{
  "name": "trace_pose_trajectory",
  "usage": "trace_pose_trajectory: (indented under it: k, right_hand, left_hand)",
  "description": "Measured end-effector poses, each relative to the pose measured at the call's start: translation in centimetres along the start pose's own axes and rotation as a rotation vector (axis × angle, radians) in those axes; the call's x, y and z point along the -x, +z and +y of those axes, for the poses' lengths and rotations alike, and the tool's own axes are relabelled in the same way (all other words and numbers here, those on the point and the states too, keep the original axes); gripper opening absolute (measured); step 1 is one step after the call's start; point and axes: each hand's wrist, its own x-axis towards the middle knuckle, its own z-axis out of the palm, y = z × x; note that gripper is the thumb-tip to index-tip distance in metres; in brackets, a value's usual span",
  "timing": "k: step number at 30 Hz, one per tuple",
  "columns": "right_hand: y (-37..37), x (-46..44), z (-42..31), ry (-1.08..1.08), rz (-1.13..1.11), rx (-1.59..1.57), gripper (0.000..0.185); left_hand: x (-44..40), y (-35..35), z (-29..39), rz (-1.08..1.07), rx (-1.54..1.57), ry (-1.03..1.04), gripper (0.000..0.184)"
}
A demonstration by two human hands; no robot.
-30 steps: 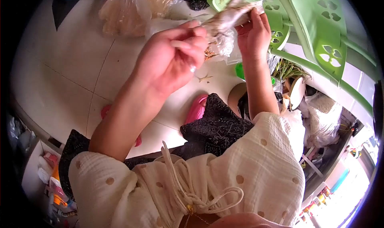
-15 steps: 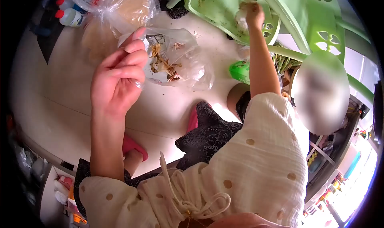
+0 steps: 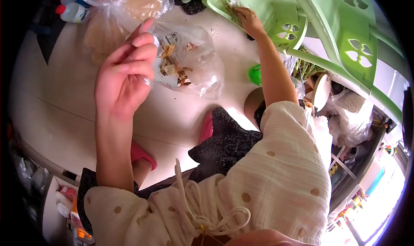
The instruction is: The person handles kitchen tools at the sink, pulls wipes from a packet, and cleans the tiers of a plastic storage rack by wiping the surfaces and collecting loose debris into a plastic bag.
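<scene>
My left hand (image 3: 125, 75) is raised over the floor, its fingers curled at the edge of a clear plastic bag (image 3: 205, 52). A shiny bit of film shows by its fingers. Dry brown peelings or scraps (image 3: 172, 67) lie inside the bag. My right hand (image 3: 250, 22) reaches down into a light green plastic rack (image 3: 258, 6), its fingers pressing a crumpled white tissue (image 3: 235, 2) against the shelf surface. Dark specks of dirt are scattered on that shelf.
Red-capped bottles (image 3: 72, 12) and a large clear bag with tan contents (image 3: 133, 8) stand at upper left. A green bottle-like object (image 3: 255, 74) lies below my right forearm. Green stalks (image 3: 308, 69) and a white bag (image 3: 351, 116) sit at right.
My right hand has moved left and slightly farther along the green shelf with the tissue. My left hand has stayed nearly in place by the bag.
</scene>
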Motion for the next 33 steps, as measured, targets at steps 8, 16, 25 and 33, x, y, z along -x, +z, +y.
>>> trace_pose_trajectory:
  k: [8,16,25,33]
  right_hand:
    - [-0.2,-0.1,-2.9,0.324,-0.293,-0.454,0.03]
    - [-0.9,-0.4,-2.2,0.304,-0.15,-0.747,0.034]
    - [1.8,0.9,-7.5,-0.184,0.053,-0.002,0.026]
    - [0.0,4.1,-5.8,-0.135,0.09,0.265,0.023]
  left_hand:
    - [0.6,0.1,-0.2,-0.02,-0.024,0.009,0.033]
    - [0.7,-0.2,-0.1,-0.027,-0.02,0.011,0.032]
    - [0.3,-0.4,0.4,-0.033,-0.059,0.04,0.033]
    - [-0.1,-0.4,1.0,-0.014,-0.077,0.049,0.033]
